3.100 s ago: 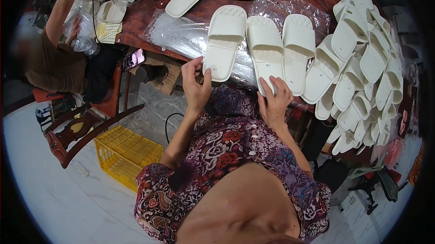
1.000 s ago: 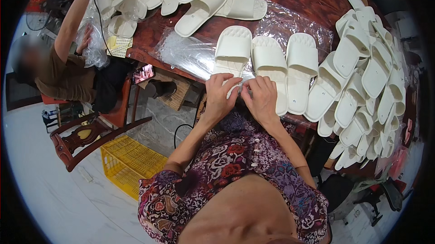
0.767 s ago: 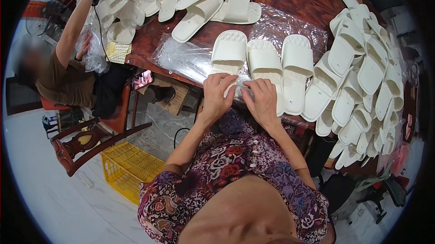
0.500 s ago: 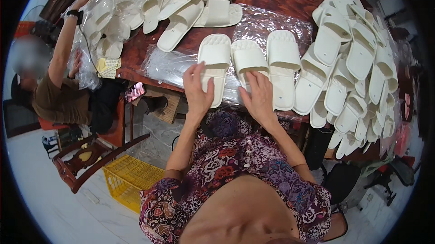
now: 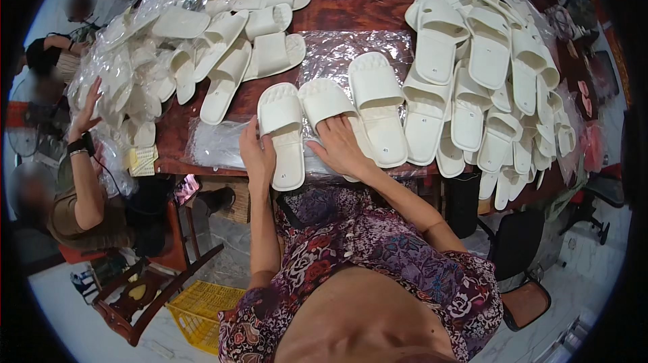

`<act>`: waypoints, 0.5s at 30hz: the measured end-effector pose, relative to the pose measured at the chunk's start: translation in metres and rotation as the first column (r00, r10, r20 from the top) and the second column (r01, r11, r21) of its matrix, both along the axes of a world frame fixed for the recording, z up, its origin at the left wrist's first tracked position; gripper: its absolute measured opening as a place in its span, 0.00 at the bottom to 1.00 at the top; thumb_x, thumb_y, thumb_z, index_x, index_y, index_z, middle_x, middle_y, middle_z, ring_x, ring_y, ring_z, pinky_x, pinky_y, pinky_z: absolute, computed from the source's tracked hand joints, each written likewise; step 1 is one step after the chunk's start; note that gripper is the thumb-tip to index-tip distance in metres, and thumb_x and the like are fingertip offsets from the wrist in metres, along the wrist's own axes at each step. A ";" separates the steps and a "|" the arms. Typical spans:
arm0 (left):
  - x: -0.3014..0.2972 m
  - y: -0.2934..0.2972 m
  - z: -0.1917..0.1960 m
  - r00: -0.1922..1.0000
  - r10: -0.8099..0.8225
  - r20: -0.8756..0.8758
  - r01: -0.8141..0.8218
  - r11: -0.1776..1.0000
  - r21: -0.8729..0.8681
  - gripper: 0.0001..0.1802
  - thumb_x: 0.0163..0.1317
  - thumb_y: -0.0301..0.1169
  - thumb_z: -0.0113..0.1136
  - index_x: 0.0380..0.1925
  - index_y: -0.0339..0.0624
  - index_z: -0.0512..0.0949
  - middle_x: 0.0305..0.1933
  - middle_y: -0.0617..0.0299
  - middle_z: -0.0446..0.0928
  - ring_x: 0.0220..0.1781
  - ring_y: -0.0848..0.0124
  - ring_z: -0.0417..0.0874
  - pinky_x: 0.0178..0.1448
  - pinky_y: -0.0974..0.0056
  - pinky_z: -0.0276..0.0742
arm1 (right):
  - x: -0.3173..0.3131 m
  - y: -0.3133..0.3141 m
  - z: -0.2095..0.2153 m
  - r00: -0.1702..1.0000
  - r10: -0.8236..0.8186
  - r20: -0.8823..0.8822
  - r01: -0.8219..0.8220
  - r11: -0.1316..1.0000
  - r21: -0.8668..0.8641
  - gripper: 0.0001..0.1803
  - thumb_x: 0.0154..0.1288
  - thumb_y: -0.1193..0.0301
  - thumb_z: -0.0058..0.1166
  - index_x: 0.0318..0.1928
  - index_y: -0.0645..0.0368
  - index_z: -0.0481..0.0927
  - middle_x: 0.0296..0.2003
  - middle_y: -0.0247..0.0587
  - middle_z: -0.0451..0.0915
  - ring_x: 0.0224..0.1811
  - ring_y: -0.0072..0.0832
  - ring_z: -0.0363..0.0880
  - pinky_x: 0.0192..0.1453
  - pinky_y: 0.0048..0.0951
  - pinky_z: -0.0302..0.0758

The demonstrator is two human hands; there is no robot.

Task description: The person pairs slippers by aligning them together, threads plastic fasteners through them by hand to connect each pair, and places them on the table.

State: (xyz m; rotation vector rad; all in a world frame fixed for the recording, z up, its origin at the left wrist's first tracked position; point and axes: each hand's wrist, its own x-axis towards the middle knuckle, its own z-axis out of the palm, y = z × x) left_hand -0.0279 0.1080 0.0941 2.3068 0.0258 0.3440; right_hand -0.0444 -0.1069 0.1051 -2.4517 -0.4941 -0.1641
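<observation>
— How are the fingers [image 5: 251,135] of the left hand [image 5: 258,155] placed?
— They are curled around the edge of a white slipper [image 5: 283,135], which is held at the front of the table [image 5: 368,2].
— And the right hand [image 5: 341,150]?
— It is laid flat and open on the next slipper [image 5: 327,101]. Nothing is gripped. A clear plastic sheet [image 5: 347,49] is spread under both slippers.
</observation>
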 end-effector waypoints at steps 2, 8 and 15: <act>0.005 0.006 -0.010 0.991 -0.056 0.123 0.053 0.998 0.029 0.24 0.61 0.21 0.55 0.60 0.31 0.74 0.49 0.40 0.76 0.51 0.43 0.77 0.57 0.48 0.72 | 0.000 0.001 0.001 0.998 -0.019 0.055 0.018 1.000 0.015 0.29 0.64 0.62 0.62 0.58 0.71 0.72 0.55 0.63 0.72 0.62 0.56 0.67 0.70 0.54 0.59; -0.009 -0.012 0.003 0.998 -0.006 0.068 0.006 1.000 0.001 0.22 0.60 0.19 0.58 0.57 0.35 0.77 0.45 0.44 0.77 0.47 0.48 0.80 0.51 0.53 0.76 | -0.008 -0.005 0.013 0.999 0.027 -0.021 -0.025 0.996 0.091 0.29 0.64 0.63 0.61 0.59 0.69 0.71 0.55 0.62 0.71 0.59 0.59 0.67 0.64 0.53 0.62; -0.030 -0.023 0.011 0.986 0.011 0.165 -0.003 0.999 -0.048 0.28 0.57 0.18 0.57 0.61 0.37 0.74 0.44 0.46 0.75 0.47 0.46 0.77 0.51 0.49 0.73 | -0.037 0.001 0.026 0.997 -0.052 0.054 0.047 0.995 0.084 0.34 0.64 0.63 0.62 0.64 0.70 0.67 0.54 0.63 0.71 0.56 0.59 0.68 0.60 0.53 0.65</act>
